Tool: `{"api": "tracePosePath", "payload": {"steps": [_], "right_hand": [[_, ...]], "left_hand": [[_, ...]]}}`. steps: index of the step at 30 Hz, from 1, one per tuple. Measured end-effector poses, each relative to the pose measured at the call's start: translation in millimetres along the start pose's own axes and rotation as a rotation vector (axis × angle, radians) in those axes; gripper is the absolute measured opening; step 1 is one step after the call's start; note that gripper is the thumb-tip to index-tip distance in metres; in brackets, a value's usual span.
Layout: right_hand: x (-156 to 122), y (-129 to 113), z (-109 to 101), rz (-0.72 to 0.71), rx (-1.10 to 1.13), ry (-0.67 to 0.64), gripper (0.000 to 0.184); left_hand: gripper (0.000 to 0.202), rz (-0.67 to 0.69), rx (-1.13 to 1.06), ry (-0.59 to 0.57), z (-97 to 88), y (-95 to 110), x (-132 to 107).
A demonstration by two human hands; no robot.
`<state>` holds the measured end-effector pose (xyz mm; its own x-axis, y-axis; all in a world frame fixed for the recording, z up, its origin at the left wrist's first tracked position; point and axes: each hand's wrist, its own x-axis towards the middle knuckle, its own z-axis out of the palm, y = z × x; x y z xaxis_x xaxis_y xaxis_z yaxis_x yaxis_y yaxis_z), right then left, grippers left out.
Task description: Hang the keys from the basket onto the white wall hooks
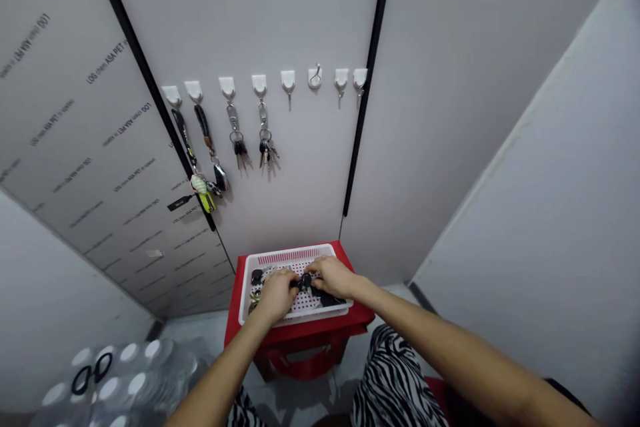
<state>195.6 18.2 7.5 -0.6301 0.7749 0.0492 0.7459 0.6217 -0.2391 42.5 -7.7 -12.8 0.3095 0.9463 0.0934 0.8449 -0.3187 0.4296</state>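
My left hand (277, 293) and my right hand (332, 276) are both inside a shallow white plastic basket (255, 261). Between their fingertips is a small bunch of black-headed keys (306, 280), partly covered by the fingers. Both hands are closed on it, the left from its left side and the right from its right. Under my right hand lies a flat black item (327, 299) whose kind I cannot make out. Another small black object (257, 276) and something yellowish (255, 296) rest at the basket's left side.
A red box-like stand (234, 310) supports the basket. White adhesive hooks (259, 84) line the panel ahead; the left ones carry key bunches (266, 147), a black-and-brown strap (204, 125) and a yellow-green keyring (205, 199). Plastic-wrapped bottles (137, 383) stand lower left.
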Motion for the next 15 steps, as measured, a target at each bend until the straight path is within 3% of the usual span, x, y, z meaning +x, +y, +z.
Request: {"api": "tracePosePath", "payload": {"steps": [7,15], "right_hand": [[14,0,16,0.017,0.026,0.02,0.018],[14,-2,-6,0.044,0.321,0.195,0.014]], "left_hand": [[0.013,-0.046,0.044,0.047,0.8,-1,4],[0.015,-0.149,-0.343,0.197,-29.1,-1,16]]}}
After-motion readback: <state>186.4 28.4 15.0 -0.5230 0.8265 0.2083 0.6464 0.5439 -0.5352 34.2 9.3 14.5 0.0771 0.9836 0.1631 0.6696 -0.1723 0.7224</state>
